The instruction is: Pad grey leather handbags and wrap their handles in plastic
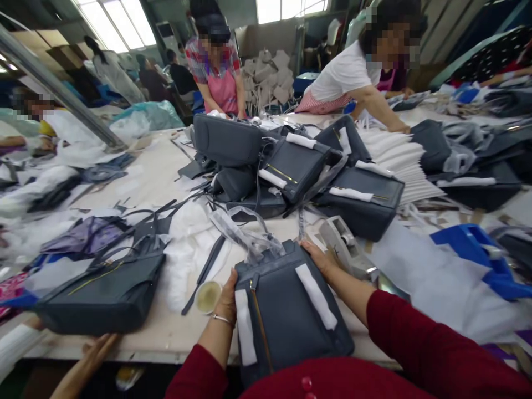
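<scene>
A dark grey-blue handbag (286, 316) lies flat in front of me on the table edge, with white foam strips on it and a gold zipper. My left hand (228, 299) grips its upper left edge, fingers curled round it. My right hand (318, 257) holds its upper right corner, fingers closed on the edge. Clear plastic wrap (249, 235) covers the bag's handles just beyond my hands. Both my sleeves are dark red.
A tape dispenser (347, 246) sits right of the bag, a small round tape roll (208, 296) left of it. Another grey bag (103, 293) lies at left, several more (291, 166) piled mid-table. White sheets (399, 166), a blue object (477, 249). Two people lean over the far side; someone's arm (83, 366) at lower left.
</scene>
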`<state>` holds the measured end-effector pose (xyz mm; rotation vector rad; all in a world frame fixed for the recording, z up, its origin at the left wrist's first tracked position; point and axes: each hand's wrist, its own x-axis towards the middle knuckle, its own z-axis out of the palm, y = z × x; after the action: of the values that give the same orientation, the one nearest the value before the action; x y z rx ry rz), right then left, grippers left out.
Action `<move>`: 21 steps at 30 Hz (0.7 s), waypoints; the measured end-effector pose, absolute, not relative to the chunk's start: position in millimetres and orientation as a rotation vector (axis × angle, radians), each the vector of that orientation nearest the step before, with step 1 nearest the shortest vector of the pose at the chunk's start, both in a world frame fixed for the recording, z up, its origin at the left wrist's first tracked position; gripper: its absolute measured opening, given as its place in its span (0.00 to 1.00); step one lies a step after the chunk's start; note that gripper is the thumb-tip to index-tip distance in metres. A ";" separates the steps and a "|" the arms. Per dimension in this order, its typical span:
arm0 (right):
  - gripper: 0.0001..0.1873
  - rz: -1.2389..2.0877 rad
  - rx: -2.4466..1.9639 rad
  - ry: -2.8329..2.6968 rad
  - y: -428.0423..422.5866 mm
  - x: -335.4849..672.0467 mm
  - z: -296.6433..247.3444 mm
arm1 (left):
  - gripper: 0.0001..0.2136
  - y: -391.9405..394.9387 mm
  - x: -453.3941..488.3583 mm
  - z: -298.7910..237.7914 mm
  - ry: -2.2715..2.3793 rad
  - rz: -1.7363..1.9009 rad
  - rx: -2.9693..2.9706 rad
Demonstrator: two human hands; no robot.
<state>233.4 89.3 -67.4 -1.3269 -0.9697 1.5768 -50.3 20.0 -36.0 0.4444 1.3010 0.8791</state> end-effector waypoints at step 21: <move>0.21 1.064 -1.947 -1.430 28.6 245.1 -112.8 | 0.35 49.9 -57.0 -83.1 1.683 0.767 0.845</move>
<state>245.1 28.6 -112.8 -1.9468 -1.4302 1.0643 -57.0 49.9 -83.1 0.8455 1.6829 0.7671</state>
